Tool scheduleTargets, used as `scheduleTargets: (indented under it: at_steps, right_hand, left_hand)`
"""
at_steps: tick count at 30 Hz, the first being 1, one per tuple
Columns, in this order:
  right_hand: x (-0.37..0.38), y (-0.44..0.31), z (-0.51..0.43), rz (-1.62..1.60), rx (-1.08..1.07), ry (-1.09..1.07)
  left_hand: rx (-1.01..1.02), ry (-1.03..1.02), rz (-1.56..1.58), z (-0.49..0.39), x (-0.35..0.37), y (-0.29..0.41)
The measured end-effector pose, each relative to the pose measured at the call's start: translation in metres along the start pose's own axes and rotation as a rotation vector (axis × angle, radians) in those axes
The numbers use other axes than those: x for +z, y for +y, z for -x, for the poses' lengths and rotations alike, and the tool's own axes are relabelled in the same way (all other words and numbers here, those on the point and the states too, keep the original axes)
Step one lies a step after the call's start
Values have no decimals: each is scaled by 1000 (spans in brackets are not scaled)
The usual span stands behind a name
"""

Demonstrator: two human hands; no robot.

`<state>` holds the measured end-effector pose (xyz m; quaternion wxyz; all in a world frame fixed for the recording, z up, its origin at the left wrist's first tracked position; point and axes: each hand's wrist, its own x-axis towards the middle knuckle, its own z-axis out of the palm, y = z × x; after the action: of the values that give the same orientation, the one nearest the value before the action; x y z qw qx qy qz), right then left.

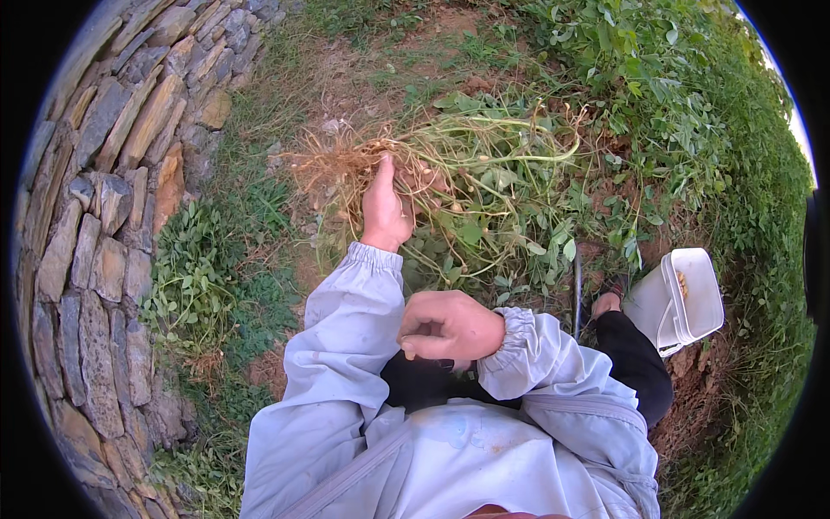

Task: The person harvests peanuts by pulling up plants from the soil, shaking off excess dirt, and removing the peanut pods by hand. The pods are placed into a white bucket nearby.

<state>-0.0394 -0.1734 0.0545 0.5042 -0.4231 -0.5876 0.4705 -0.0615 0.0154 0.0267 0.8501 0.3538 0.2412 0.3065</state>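
Observation:
My left hand point(384, 206) grips an uprooted peanut plant point(499, 159) near its root end. The brown roots point(337, 159) fan out to the left of the hand. Green stems and leaves trail to the right, over other leafy plants on the ground. Several pale peanut pods point(457, 207) hang among the roots and stems. Close to my body, my right hand point(454, 327) is curled, thumb against fingers, apart from the plant. A small tan piece point(409, 355), which looks like a peanut pod, shows at its fingertips.
A white plastic bucket point(639, 301) with some peanuts point(683, 284) inside tilts beside my foot at the right. A thin metal bar point(578, 292) stands near it. A dry-stone wall point(97, 259) borders the left. Pulled plants point(194, 279) lie by the wall; dense greenery point(687, 130) grows right.

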Motion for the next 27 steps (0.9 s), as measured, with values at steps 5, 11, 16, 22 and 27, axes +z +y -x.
scheduleTargets:
  at_steps: [5,11,16,22,27]
  right_hand:
    - [-44,-11,21,-703,23,302]
    - [-62,23,-6,290,59,582]
    - [-62,48,-29,530,67,649]
    - [-58,61,-35,383,192,695]
    - [-57,68,-22,383,172,537]
  left_hand:
    - [4,87,-122,-5,-23,18]
    - [3,102,-47,-4,-16,18]
    - [-2,23,24,-1,-11,8]
    - [13,43,35,-3,-17,-2]
    - [-101,-363,280,-9,-36,-4]
